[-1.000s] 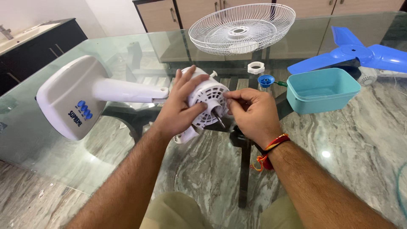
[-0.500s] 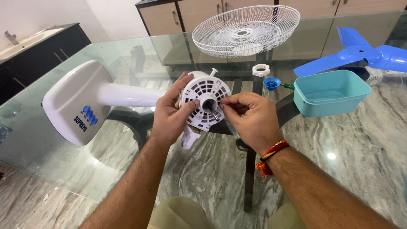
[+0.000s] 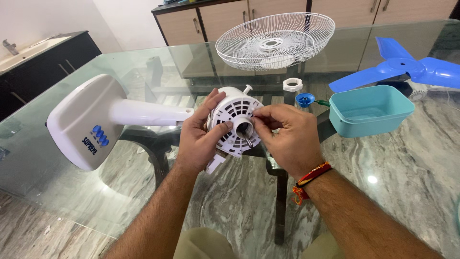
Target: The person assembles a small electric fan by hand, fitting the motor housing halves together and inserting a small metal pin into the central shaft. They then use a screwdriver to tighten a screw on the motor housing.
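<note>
A white fan motor housing [image 3: 235,121] with slotted vents sits on the end of a white stand [image 3: 143,113] lying on its side on the glass table [image 3: 143,62]. My left hand [image 3: 201,134] wraps the housing's left side, thumb on its face. My right hand [image 3: 287,139] pinches at the front of the housing beside the metal shaft [image 3: 247,139]. Whether a small part sits between those fingertips is hidden. The stand's broad white base [image 3: 84,122] points left.
A white wire fan guard [image 3: 274,36] lies at the back. To the right are a white ring nut [image 3: 292,85], a blue cap [image 3: 304,99], a teal plastic tub [image 3: 369,110] and a blue fan blade [image 3: 407,67]. Wooden cabinets stand behind.
The motor housing has turned so its front faces me more squarely. My right fingers moved from the shaft tip to the housing face. My left thumb shifted onto the front.
</note>
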